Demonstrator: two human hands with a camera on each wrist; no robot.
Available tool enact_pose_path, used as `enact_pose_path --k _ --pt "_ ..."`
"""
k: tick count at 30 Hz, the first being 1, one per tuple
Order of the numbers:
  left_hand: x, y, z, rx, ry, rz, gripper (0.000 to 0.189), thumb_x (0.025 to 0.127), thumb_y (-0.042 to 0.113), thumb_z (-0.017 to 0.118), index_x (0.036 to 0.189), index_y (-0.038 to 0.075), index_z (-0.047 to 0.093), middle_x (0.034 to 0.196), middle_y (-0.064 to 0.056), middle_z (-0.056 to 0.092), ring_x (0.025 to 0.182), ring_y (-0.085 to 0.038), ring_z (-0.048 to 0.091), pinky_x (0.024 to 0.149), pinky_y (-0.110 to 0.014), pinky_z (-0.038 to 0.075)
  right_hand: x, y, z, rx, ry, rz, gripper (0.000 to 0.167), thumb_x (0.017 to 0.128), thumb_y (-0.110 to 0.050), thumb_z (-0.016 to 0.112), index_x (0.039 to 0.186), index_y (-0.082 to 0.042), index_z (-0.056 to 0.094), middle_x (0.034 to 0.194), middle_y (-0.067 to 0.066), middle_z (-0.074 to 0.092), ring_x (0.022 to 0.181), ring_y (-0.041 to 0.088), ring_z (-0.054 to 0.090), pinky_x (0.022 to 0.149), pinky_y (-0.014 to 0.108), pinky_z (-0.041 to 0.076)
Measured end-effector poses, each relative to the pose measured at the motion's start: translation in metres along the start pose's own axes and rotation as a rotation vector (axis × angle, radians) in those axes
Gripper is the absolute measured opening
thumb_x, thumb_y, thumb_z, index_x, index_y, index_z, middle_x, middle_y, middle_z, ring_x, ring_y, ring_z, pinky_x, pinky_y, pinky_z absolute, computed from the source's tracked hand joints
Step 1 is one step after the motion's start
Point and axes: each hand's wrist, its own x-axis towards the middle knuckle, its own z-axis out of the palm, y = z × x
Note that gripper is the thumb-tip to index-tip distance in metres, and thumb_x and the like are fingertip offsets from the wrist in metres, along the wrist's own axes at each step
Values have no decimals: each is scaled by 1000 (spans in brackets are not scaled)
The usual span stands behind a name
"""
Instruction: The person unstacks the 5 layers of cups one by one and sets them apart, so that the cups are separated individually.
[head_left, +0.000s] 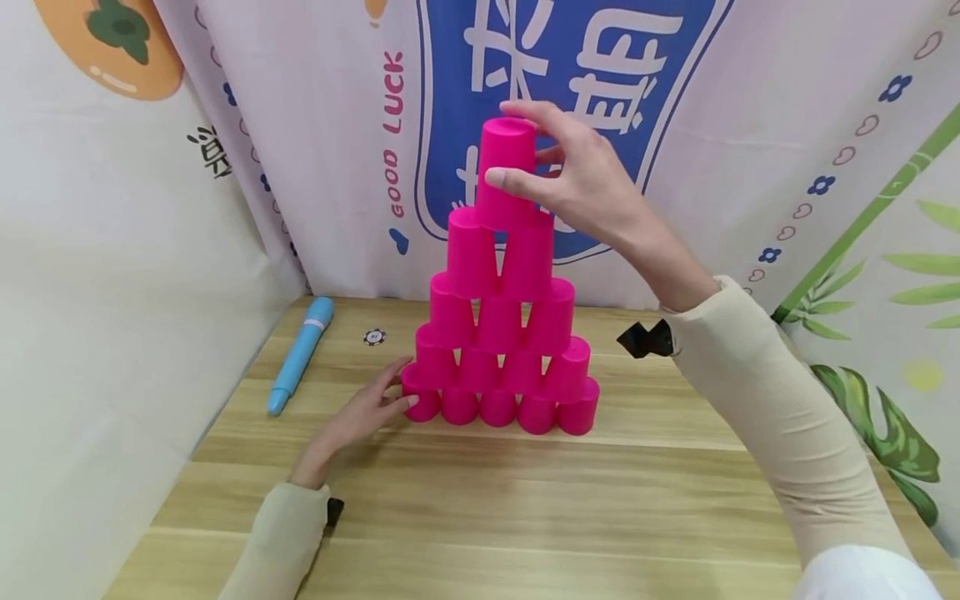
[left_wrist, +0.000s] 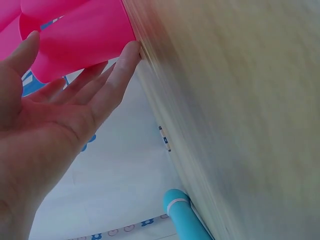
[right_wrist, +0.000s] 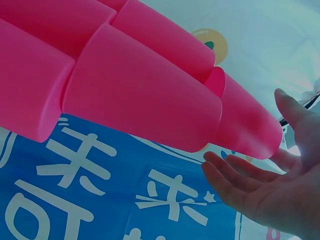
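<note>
The bare right grip is raised, thumb and fingers apart, its beige-sleeved forearm below it; lower left, the bare left grip has loosely extended fingers.

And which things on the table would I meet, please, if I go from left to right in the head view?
Light-blue cylinder → small round chip → pyramid of pink cups.

Plain bright pink cups, light blue tube, wood-grained tan table, cream sleeves
</note>
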Motion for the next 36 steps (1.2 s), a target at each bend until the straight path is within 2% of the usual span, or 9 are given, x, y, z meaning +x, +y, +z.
enact_pose_path --k 6,11,16,21,24,27,33,36 --pt "-2 1 2 -15 -8 -1 70 98 29 58 154 12 19 146 -25 38 123 -44 50 93 -48 50 -2 6 2 -15 7 -3 68 86 -32 72 146 -21 41 131 2 53 103 17 61 83 34 56" --pt "-5 2 1 -9 0 -19 69 98 29 57 153 10 21 144 -25 40 124 -45 48 92 -49 51 0 8 4 6 46 -27 69 84 -30 75 145 -18 43 127 3 56 100 16 62 86 32 55" --pt "-3 4 0 -7 17 -20 64 99 31 56 152 10 25 142 -22 43 119 -41 53 88 -47 53 2 6 -7 62 178 -74 70 82 -27 77 143 -16 44 125 1 58 97 15 63 86 28 54" --pt "2 4 2 28 39 1 62 99 31 54 150 8 28 140 -21 45 123 -39 49 93 -50 50 -4 18 -38 44 354 -63 68 84 -26 75 143 -17 43 128 0 57 101 16 63 90 26 52" --pt "4 4 3 48 49 -6 61 100 32 53 150 8 29 141 -20 46 126 -38 46 97 -51 47 -14 39 -58 36 431 10 67 84 -24 75 143 -19 43 128 2 57 102 17 61 92 25 51" --pt "6 4 2 58 48 -17 60 100 32 52 150 9 29 141 -19 46 127 -37 46 97 -51 47 -28 70 -66 31 437 127 67 86 -23 74 144 -20 42 130 6 56 102 16 59 92 23 50" --pt "4 2 0 49 44 -43 61 100 34 52 151 10 28 142 -19 44 127 -38 45 97 -52 47 -67 142 -46 -21 369 311 71 87 -27 72 147 -15 37 131 14 54 102 19 57 88 25 51" --pt "4 1 1 46 43 -39 62 99 34 53 151 10 29 143 -19 44 128 -37 44 99 -53 45 -90 174 -30 -42 332 371 74 88 -30 71 149 -12 33 131 18 53 105 27 57 88 35 52"
